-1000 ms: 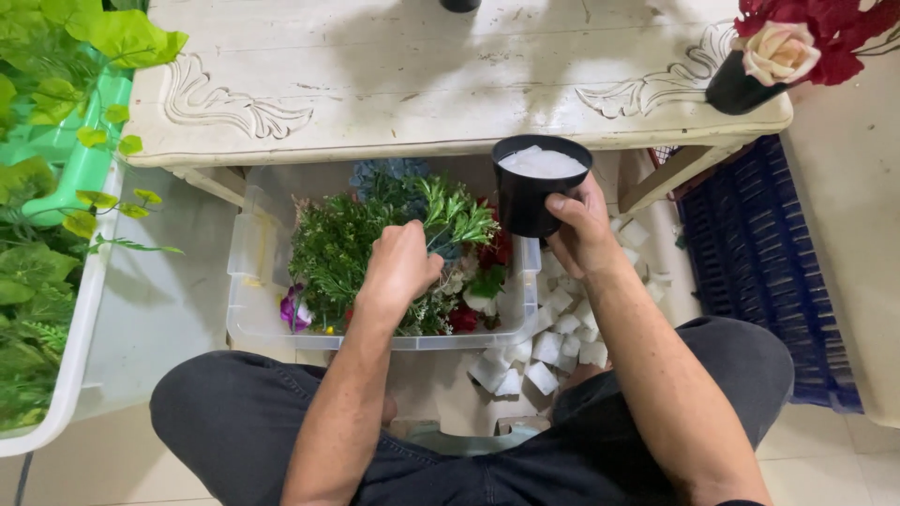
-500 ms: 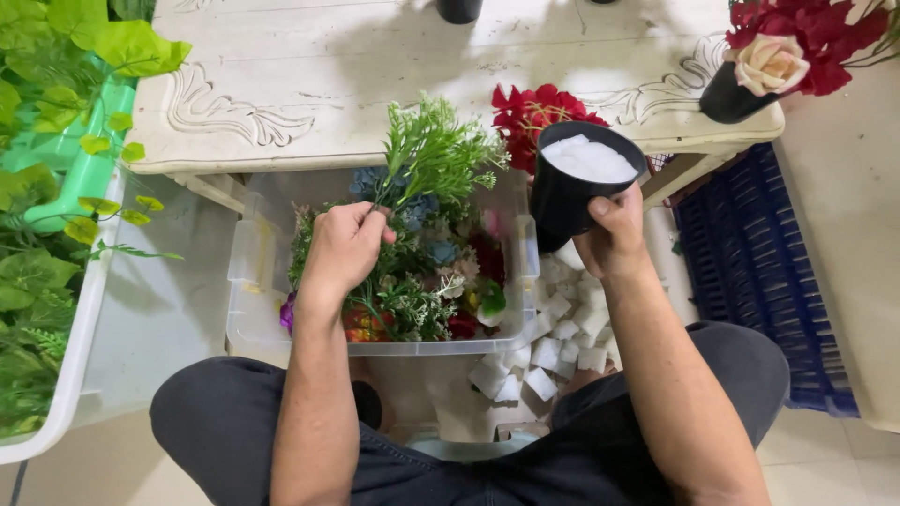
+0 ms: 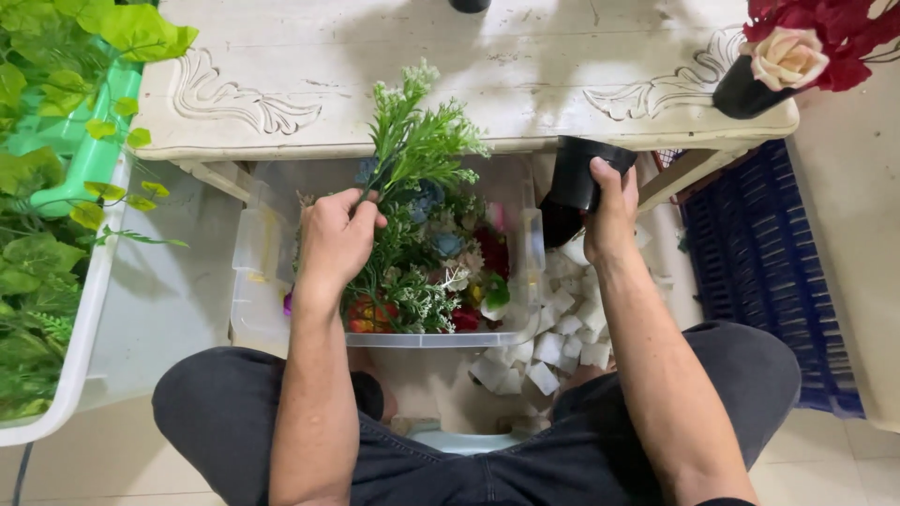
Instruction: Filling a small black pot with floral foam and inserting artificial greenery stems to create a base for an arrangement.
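A flower arrangement looks to be at its gathering stage — a stem is being lifted out of the stock while the pot waits. The left hand [image 3: 336,239] is clenched around the stalk of a green sprig [image 3: 417,136], which rises above the clear plastic bin [image 3: 251,281] of mixed artificial flowers under the edge of the white carved table [image 3: 281,94]. The right hand [image 3: 609,211] grips a black pot [image 3: 583,173], tilted, just beside the bin and above a heap of white foam blocks [image 3: 553,342]. Seating the stalk would call for the pot held upright and steady — and a firm downward push.
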